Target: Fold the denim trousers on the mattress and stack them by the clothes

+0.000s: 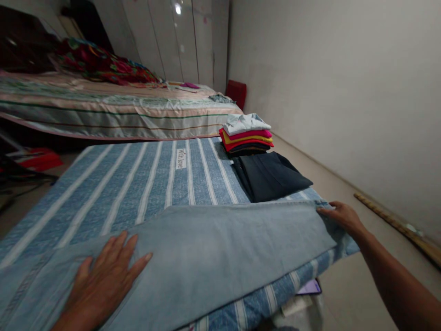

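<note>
A pair of light blue jeans (213, 257) lies stretched lengthwise along the near side of a table covered with a blue and white striped cloth (155, 170). My left hand (103, 280) rests flat on the jeans at the left, its fingers spread. At the far right end, my right hand (341, 216) grips the hem of the jeans between thumb and fingers. Just beyond the jeans lie folded dark trousers (272, 174). Behind those stands a stack of folded clothes (246, 135) in red, yellow, pink and black, with a pale garment on top.
A bed (120, 110) with a striped satin cover stands past the table, bearing a red floral blanket (106, 64). To the right are a bare wall (327, 82) and a wooden strip (396, 225) on the floor. A phone (310, 287) shows below the table's near edge.
</note>
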{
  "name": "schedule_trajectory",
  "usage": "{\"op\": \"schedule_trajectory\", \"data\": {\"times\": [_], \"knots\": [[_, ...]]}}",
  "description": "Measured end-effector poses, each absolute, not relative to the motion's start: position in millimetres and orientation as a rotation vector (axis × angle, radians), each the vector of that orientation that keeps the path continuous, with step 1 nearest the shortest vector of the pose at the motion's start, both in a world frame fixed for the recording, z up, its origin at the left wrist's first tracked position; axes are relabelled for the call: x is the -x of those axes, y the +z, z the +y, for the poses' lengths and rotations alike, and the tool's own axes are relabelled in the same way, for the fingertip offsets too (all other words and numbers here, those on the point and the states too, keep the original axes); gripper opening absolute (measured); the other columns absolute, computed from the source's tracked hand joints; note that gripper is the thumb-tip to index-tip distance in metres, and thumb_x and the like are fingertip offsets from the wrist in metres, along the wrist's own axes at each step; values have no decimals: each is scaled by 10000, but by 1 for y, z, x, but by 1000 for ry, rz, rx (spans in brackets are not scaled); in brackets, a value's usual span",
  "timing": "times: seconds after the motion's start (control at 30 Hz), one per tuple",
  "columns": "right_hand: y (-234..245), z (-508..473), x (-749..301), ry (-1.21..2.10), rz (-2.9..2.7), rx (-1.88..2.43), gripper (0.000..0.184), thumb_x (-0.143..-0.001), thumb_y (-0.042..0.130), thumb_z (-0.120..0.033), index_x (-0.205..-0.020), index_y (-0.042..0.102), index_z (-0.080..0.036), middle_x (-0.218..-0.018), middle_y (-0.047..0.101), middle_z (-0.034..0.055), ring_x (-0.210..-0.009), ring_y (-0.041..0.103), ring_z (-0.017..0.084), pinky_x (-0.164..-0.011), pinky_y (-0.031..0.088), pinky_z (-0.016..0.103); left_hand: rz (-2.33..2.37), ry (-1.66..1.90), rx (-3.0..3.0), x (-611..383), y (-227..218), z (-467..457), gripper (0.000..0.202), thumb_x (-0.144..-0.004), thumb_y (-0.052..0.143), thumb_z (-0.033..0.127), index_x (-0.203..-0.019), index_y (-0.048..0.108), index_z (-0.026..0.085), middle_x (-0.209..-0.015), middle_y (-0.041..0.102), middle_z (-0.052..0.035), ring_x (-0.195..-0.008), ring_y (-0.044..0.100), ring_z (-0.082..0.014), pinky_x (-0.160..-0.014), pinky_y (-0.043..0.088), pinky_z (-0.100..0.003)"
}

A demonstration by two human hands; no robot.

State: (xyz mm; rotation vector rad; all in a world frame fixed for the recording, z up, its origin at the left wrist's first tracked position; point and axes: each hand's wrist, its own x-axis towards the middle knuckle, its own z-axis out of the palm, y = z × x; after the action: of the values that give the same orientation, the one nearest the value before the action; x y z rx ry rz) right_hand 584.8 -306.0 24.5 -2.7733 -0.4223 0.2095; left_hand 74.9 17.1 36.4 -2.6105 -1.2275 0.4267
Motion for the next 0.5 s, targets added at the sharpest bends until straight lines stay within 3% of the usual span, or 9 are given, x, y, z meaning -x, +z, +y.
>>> {"op": "schedule_trajectory", "data": {"times": [0.13,0.37,0.5], "knots": [[32,-314,-592,596,-208,2337,399,-693,624,-535,-827,719,-172,-883,697,166,-778,659,284,-632,498,348,-1344,166,2673,-101,41,4,551,-860,361,394,-1273,516,64,-1417,374,-201,-1345,277,-336,-1043,261,-526],[28,-323,-591,931,120,1892,239,-666,659,-414,-644,708,-180,-688,686,175,-589,659,316,-603,528,434,-768,-40,3235,-210,37,-56,539,-881,401,423,-1317,468,114,-1451,342,-163,-1366,248,-288,-1093,213,-479],[38,-328,-583,912,-47,1868,302,-690,662,-437,-614,684,-146,-624,665,177,-557,657,309,-571,503,432,-652,-98,3351,-265,23,-70,640,-891,339,544,-1380,374,132,-1488,269,-150,-1390,171,-273,-1105,172,-478]]}}
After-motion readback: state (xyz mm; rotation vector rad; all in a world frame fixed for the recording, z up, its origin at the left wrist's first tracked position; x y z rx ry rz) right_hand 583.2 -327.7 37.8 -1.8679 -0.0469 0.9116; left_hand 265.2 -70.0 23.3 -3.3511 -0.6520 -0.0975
